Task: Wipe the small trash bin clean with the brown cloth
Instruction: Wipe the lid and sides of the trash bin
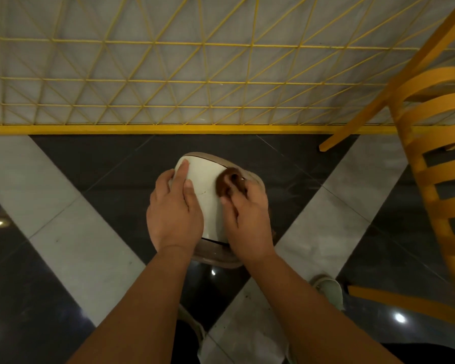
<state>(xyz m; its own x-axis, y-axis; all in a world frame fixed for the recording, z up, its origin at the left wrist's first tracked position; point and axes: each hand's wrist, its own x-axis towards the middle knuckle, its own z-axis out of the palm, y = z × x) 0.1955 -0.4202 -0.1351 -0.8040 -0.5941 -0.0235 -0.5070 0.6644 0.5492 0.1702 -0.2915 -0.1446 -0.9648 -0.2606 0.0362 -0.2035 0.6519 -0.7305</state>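
Small cream trash bin (208, 185) held on its side above the dark-and-pale tiled floor (63, 232), taupe rim at the far end, brownish base at the near end. Left hand (175, 208) spread over the bin's left flank, fingers fairly straight and pressed flat against the wall, index finger reaching toward the far rim. Right hand (247, 219) laid on the bin's right flank, fingers curled round a bunched brown cloth (229, 182) and pressing it to the wall just short of the far rim. Cloth touching the bin, mostly covered by the fingers, only a dark rounded wad showing beyond them. Thin dark scuff lines visible on the cream wall between the two hands.

Beyond the bin, a yellow baseboard strip (142, 129) running left to right, with a yellow wire lattice panel (168, 61) over a pale marbled wall above it. At the right, a yellow wooden chair (431, 153) with curved slats, one leg end near the baseboard. Near the bottom, a pale shoe (329, 290) on the floor just right of the right forearm.
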